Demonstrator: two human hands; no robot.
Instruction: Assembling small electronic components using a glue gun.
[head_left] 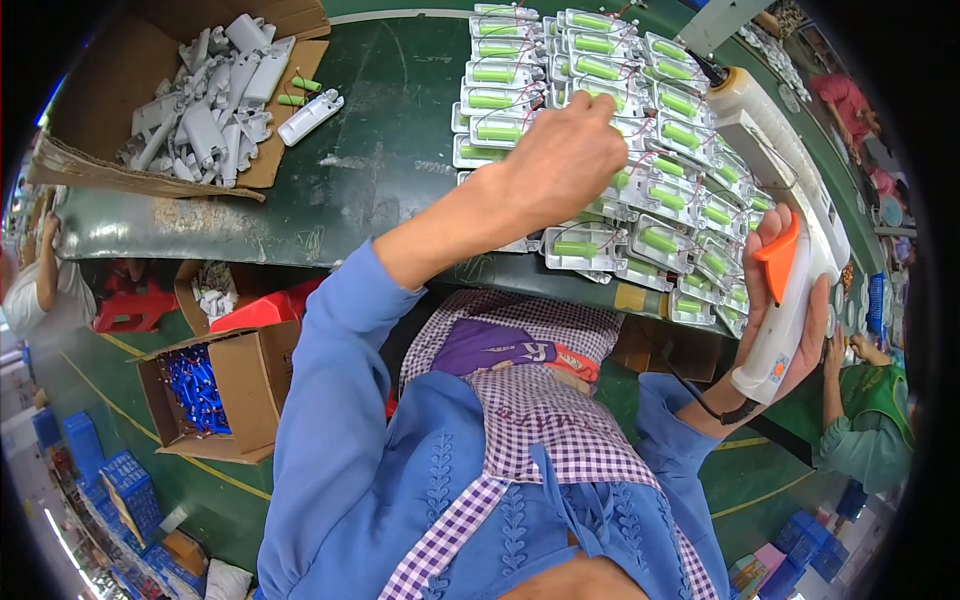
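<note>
My left hand (572, 150) reaches over the rows of white plastic casings, its fingers curled down with the fingertips hidden behind the knuckles. Whatever it may pinch there cannot be seen. Each white casing (575, 245) in these rows carries a green cylindrical battery (660, 240), with thin red and dark wires. On the right, my right hand (812, 318) is wrapped round the handle of a white glue gun (790, 310) with an orange trigger. A dark cord leaves the handle's lower end. The gun's dark nozzle end points away over the far right casings.
A cardboard box (85, 165) of white plastic parts lies at the left of the green table (400, 60). Beside it are a loose white casing (311, 117) and green batteries. Below stands a box (255, 385) of blue cells. Other people work at both sides.
</note>
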